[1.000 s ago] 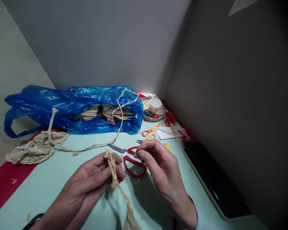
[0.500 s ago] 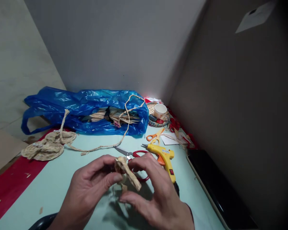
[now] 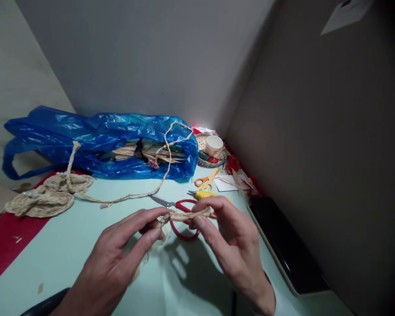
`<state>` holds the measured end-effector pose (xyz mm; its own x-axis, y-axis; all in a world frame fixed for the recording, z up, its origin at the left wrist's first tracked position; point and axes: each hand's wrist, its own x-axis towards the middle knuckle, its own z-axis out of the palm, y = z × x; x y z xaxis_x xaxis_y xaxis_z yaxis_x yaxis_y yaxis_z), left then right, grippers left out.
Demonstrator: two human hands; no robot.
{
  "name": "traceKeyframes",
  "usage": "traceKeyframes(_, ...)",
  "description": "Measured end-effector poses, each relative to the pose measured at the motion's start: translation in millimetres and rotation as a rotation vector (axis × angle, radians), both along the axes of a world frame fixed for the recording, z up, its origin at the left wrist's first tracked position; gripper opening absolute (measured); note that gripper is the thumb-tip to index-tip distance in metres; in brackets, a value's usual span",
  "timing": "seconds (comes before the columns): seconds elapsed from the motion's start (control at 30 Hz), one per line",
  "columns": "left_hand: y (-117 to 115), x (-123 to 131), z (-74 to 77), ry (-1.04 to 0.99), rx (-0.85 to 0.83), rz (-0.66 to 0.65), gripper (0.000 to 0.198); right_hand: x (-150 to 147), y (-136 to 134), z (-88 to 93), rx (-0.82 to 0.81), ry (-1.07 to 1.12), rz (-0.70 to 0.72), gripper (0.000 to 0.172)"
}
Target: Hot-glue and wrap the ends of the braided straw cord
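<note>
A short length of braided straw rope [image 3: 187, 216] stretches level between my two hands above the pale green table [image 3: 85, 245]. My left hand [image 3: 125, 245] pinches its left end with thumb and fingers. My right hand [image 3: 228, 237] pinches its right end. Right behind the rope lie red-handled scissors [image 3: 181, 210], partly hidden by my fingers. A yellow glue gun [image 3: 206, 194] shows just past my right hand.
A blue plastic bag [image 3: 95, 140] holding straw strips lies at the back. A coil of straw rope [image 3: 42, 199] sits at left, its tail running to the bag. Orange scissors [image 3: 206, 180], a woven tray with a white cup [image 3: 213, 145] and a black flat device [image 3: 283, 245] stand at right.
The rope piece hung down from my left hand, then was bunched between both hands; now it is pulled out level between them. The view shifted a little.
</note>
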<state>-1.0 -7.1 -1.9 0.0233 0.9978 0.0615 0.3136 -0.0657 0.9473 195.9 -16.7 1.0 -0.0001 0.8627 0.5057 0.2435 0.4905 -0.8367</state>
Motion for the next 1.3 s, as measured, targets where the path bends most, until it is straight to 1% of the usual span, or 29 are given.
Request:
traceKeyframes(0.03, 1, -3, -1.8, 0.032, -0.001, -0.032, 0.023, 1, 1, 0.4, -0.072, 0.058, 0.034, 0.004)
traceKeyframes(0.13, 3, -11, -5.9, 0.111, -0.012, -0.131, 0.025, 2, 4, -0.6, -0.267, 0.272, 0.175, 0.013)
traceKeyframes(0.2, 2, -10, -5.4, 0.105, 0.015, -0.119, 0.022, 2, 6, -2.4, -0.367, 0.406, 0.251, 0.015)
traceKeyframes(0.27, -1, -6, -2.5, 0.075, 0.078, -0.080, 0.017, 2, 7, -4.5, -0.430, 0.497, 0.296, 0.017)
traceKeyframes(0.33, -4, 1, 0.7, 0.065, 0.140, -0.023, 0.013, 2, 7, -6.4, -0.469, 0.545, 0.316, 0.019)
traceKeyframes(0.43, -6, 7, 2.6, 0.057, 0.207, 0.049, 0.014, 2, 8, -8.4, -0.515, 0.559, 0.310, 0.023)
traceKeyframes(0.5, -5, 9, 2.2, 0.026, 0.240, 0.054, 0.013, 2, 8, -9.1, -0.535, 0.542, 0.302, 0.024)
traceKeyframes(0.6, -3, 8, 2.0, 0.001, 0.239, 0.014, 0.016, 2, 8, -9.1, -0.537, 0.526, 0.303, 0.023)
traceKeyframes(0.67, -3, 7, 3.0, 0.004, 0.209, -0.016, 0.016, 1, 8, -8.8, -0.526, 0.525, 0.303, 0.021)
traceKeyframes(0.73, -2, 6, 4.8, -0.006, 0.140, -0.028, 0.013, 1, 8, -8.6, -0.516, 0.520, 0.304, 0.018)
traceKeyframes(0.8, -1, 3, 6.8, -0.033, 0.011, -0.029, 0.011, 1, 9, -8.5, -0.501, 0.509, 0.304, 0.015)
traceKeyframes(0.83, 0, 2, 7.7, -0.049, -0.070, -0.040, 0.013, 2, 9, -8.5, -0.493, 0.501, 0.305, 0.015)
traceKeyframes(0.93, 3, -3, 9.3, -0.113, -0.303, -0.147, 0.027, 3, 10, -8.9, -0.473, 0.465, 0.304, 0.014)
traceKeyframes(0.97, 4, -4, 9.4, -0.139, -0.364, -0.193, 0.028, 3, 10, -9.0, -0.468, 0.451, 0.301, 0.014)
traceKeyframes(1.03, 6, -6, 9.1, -0.204, -0.438, -0.278, 0.024, 3, 10, -8.6, -0.460, 0.427, 0.296, 0.014)
traceKeyframes(1.1, 7, -6, 8.5, -0.265, -0.457, -0.337, 0.019, 3, 10, -7.2, -0.459, 0.403, 0.298, 0.014)
traceKeyframes(1.17, 7, -5, 8.2, -0.277, -0.435, -0.346, 0.019, 3, 9, -4.9, -0.468, 0.372, 0.294, 0.013)
traceKeyframes(1.3, 5, -1, 9.9, -0.143, -0.328, -0.228, 0.025, 1, 9, -0.2, -0.438, 0.288, 0.273, 0.012)
